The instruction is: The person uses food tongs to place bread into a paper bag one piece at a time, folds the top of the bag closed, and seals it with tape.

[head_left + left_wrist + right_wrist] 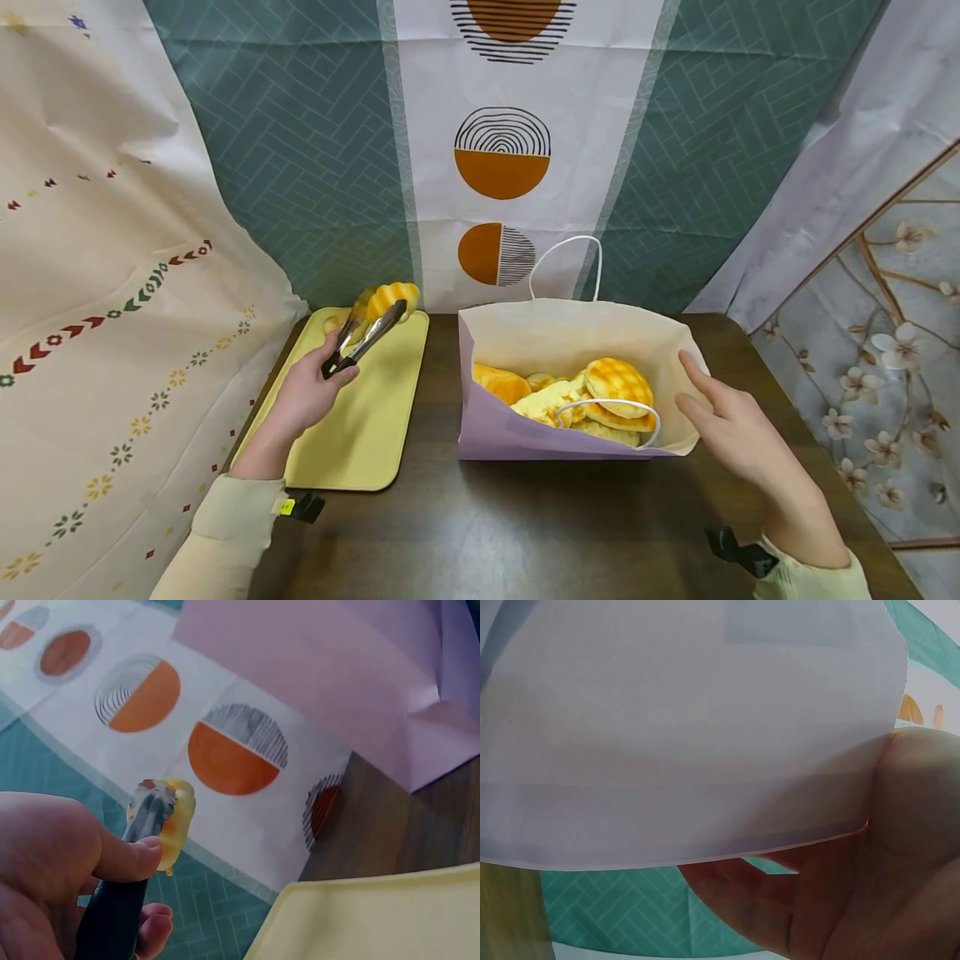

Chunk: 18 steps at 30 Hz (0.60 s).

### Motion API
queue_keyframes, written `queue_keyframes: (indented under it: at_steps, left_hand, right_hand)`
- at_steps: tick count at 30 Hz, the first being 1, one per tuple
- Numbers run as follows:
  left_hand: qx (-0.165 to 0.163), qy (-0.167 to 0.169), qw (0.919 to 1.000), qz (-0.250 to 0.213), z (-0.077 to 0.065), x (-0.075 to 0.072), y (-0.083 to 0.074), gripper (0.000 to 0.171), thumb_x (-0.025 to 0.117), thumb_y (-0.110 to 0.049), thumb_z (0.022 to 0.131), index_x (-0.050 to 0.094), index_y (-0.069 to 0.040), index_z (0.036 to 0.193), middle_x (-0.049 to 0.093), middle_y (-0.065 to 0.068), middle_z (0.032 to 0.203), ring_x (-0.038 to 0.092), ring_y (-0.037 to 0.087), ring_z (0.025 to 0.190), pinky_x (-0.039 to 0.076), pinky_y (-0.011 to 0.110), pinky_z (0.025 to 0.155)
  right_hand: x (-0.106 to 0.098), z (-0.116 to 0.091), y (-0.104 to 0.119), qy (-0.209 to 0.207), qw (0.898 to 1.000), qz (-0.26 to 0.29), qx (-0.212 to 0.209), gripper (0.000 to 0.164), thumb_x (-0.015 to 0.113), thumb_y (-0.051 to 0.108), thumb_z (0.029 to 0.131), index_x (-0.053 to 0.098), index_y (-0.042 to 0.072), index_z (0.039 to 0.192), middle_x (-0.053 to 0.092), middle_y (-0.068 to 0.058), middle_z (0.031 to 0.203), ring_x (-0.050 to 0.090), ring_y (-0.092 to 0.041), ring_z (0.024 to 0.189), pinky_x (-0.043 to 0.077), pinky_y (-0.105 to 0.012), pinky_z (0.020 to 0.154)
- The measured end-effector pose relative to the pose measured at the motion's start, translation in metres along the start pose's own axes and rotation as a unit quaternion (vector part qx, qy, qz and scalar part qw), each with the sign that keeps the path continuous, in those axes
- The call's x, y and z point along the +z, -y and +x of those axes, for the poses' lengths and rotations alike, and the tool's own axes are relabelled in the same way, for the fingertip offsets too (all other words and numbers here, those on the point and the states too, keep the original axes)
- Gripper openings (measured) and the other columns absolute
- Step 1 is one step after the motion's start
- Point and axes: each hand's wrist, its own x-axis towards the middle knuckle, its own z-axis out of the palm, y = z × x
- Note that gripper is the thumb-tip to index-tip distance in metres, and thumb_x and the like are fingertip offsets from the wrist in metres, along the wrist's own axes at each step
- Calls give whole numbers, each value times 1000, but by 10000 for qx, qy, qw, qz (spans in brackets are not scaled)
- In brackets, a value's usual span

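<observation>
My left hand (309, 390) grips metal tongs (377, 335) with dark handles, thumb along one arm. Between the tong tips is a yellow, ridged piece of bread (394, 297), raised over the far end of the yellow tray (390, 417). The left wrist view shows the bread (178, 825) partly hidden by the tongs. At the bag's right side, my right hand (738, 429) pinches the paper bag (525, 329) by its edge, thumb on one face and fingers behind. White inside and lilac outside, the bag gapes wide, with several bread pieces (618, 383) in it.
The bag's two white handles (600, 262) stick out, the front one lying across the bread. Brown wooden table (480, 533) extends in front of the bag and tray. Patterned cloths (322, 167) hang behind and at both sides.
</observation>
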Motion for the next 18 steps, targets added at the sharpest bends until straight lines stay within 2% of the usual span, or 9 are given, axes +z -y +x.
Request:
queue_keyframes:
  at_steps: [5,7,12,15,18]
  left_hand:
    - [246,-19,9997,-1,-8,-1,-8,77,62,-35,100,18,-14,160,47,24,144,33,40,140,39,53,97]
    - [295,-11,9996,4,-11,-2,-12,77,61,-34,100,18,-15,160,51,22,138,35,39,139,39,52,96]
    - [475,-48,9988,-130,-19,-2,-24,76,63,-34,99,21,-15,160,55,20,132,43,35,133,43,48,96]
    - [726,-89,9971,-227,-24,-2,-35,75,64,-32,99,23,-14,159,56,14,123,48,30,121,47,36,88]
    - [1074,-147,9937,-275,-30,-3,-51,73,66,-27,98,27,-14,158,55,8,113,48,26,112,46,26,78]
  right_hand:
    - [1,-1,-1,-39,10000,-68,-12,61,44,37,107,24,12,158,27,-9,160,39,-43,137,34,-63,100]
    - [2,-1,-2,-42,10000,-67,-14,61,43,37,107,23,13,159,27,-9,160,39,-42,137,34,-61,102]
    - [2,-2,-2,-63,10000,-60,3,61,44,38,106,22,16,159,25,-6,161,38,-40,138,34,-48,106]
    - [1,-2,-1,-52,10000,-41,15,62,43,39,106,21,15,159,24,-5,162,37,-39,138,32,-42,108]
    - [0,-2,-1,-52,10000,-43,15,62,43,39,107,21,15,159,23,-5,162,36,-40,139,30,-40,109]
